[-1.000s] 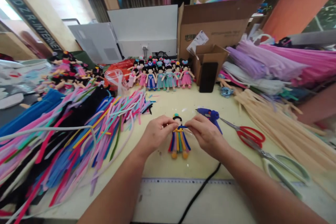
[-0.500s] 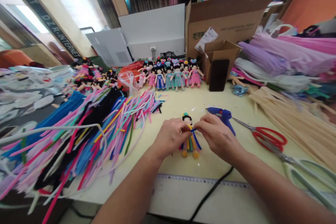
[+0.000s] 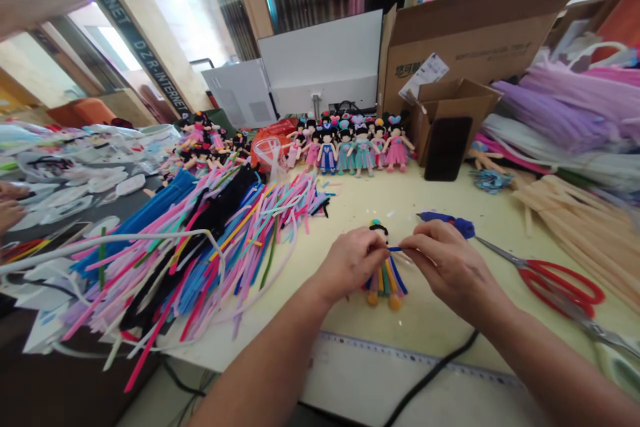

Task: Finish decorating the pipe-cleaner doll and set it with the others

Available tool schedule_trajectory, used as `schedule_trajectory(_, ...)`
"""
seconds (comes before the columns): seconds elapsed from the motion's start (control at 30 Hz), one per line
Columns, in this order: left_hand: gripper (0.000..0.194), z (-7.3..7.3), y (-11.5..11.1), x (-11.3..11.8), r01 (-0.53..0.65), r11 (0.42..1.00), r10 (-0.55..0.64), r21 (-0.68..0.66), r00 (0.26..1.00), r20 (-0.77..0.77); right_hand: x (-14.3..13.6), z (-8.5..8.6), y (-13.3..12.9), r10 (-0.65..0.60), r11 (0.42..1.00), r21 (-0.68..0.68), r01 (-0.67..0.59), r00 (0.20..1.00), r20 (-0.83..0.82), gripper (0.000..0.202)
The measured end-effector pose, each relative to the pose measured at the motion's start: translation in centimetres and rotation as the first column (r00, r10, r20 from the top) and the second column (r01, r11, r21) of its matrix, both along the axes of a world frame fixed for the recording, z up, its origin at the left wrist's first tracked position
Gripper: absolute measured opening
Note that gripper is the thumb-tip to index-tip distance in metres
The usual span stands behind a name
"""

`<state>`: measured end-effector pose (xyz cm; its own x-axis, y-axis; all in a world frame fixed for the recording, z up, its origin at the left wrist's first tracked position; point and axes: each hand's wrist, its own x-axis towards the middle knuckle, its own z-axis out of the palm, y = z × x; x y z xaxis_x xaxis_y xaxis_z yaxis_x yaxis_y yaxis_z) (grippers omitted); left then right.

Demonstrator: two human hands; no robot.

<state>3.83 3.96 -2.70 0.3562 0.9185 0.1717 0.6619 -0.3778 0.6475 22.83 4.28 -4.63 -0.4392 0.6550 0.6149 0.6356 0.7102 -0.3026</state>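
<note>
A short blue pipe cleaner (image 3: 395,249) is stretched level between my two hands. My left hand (image 3: 351,260) pinches its left end, and the fingertips of my right hand (image 3: 447,265) grip the other end. Just behind and below it lies a small pipe-cleaner doll (image 3: 386,275) with black hair, a striped skirt of yellow, green and blue strips, and yellow feet. My hands cover part of the doll's upper body. A blue glue gun (image 3: 457,223) rests past my right hand, its handle partly hidden. Red-handled scissors (image 3: 560,283) lie to the right.
Loose coloured pipe cleaners (image 3: 200,247) are heaped at left. Finished dolls (image 3: 363,147) stand in rows at the back beside a black phone (image 3: 447,149) and cardboard boxes (image 3: 463,47). A ruler strip (image 3: 380,347) and black cable (image 3: 430,380) lie in front. Another person's hand (image 3: 10,207) shows at far left.
The view has turned left, so everything sits further right. The blue pipe cleaner now runs straight and level between my hands, which are slightly further apart.
</note>
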Motion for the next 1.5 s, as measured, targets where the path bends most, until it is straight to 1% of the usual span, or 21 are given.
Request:
schedule_trajectory(0.13, 0.017, 0.0, 0.0, 0.3, -0.059, 0.993, 0.077, -0.103, 0.981, 0.178, -0.1, 0.1, -0.2, -0.008, 0.999, -0.035, 0.007, 1.000, -0.015, 0.022)
schedule_trajectory(0.27, 0.016, 0.0, 0.0, 0.8, -0.109, 0.976, 0.167, -0.187, 0.928, 0.332, -0.5, 0.3, -0.5, -0.003, 0.999, -0.041, 0.001, 0.999, -0.047, 0.019)
schedule_trajectory(0.5, 0.013, -0.2, -0.1, 1.5, -0.174, 0.949, 0.284, -0.262, 0.832, 0.476, -1.8, 0.1, -1.0, -0.007, 1.000, -0.024, 0.005, 0.996, -0.089, 0.017)
schedule_trajectory(0.63, 0.014, -0.6, 0.2, 2.0, -0.172, 0.936, 0.328, -0.307, 0.742, 0.584, -2.5, 0.0, -1.0, -0.015, 0.999, -0.043, 0.011, 0.994, -0.112, 0.017)
schedule_trajectory(0.7, 0.017, -0.6, 0.3, 1.9, -0.149, 0.930, 0.336, -0.335, 0.713, 0.616, -2.5, 0.1, -0.9, -0.009, 0.998, -0.069, 0.000, 0.992, -0.124, 0.016)
schedule_trajectory(0.77, 0.021, -0.4, 0.5, 1.4, -0.095, 0.925, 0.316, -0.367, 0.726, 0.610, -2.2, 0.3, -0.7, -0.002, 0.995, -0.100, -0.012, 0.991, -0.132, 0.016)
schedule_trajectory(0.87, 0.029, 0.1, 0.8, 0.4, -0.057, 0.929, 0.270, -0.366, 0.781, 0.564, -1.5, 0.5, -0.3, 0.000, 0.992, -0.126, -0.016, 0.992, -0.129, 0.020)
schedule_trajectory(1.0, 0.029, 0.5, 0.9, -0.5, -0.025, 0.937, 0.188, -0.348, 0.877, 0.442, -1.0, 0.9, -0.2, 0.004, 0.993, -0.120, -0.008, 1.000, -0.030, 0.022)
schedule_trajectory(1.07, 0.026, 0.6, 0.9, -0.6, -0.006, 0.942, 0.148, -0.334, 0.905, 0.400, -1.0, 1.0, -0.2, 0.015, 0.994, -0.105, -0.012, 1.000, 0.026, 0.024)
schedule_trajectory(1.23, 0.015, 1.1, 0.5, -0.4, 0.009, 0.947, 0.086, -0.322, 0.957, 0.278, -0.8, 0.9, -0.3, 0.053, 0.996, -0.072, -0.047, 0.995, 0.089, 0.024)
schedule_trajectory(1.33, 0.008, 1.3, 0.0, -0.3, 0.009, 0.960, 0.051, -0.279, 0.977, 0.208, -0.5, 0.6, -0.3, 0.072, 0.996, -0.067, -0.066, 0.992, 0.101, 0.024)
schedule_trajectory(1.4, 0.007, 1.2, -0.2, -0.3, 0.015, 0.960, 0.042, -0.281, 0.980, 0.194, -0.4, 0.3, -0.1, 0.079, 0.996, -0.043, -0.076, 0.993, 0.092, 0.025)
schedule_trajectory(1.5, 0.010, 0.7, -0.3, -0.4, 0.000, 0.958, 0.065, -0.285, 0.974, 0.216, -0.3, 0.0, 0.1, 0.088, 0.996, -0.016, -0.087, 0.994, 0.058, 0.025)
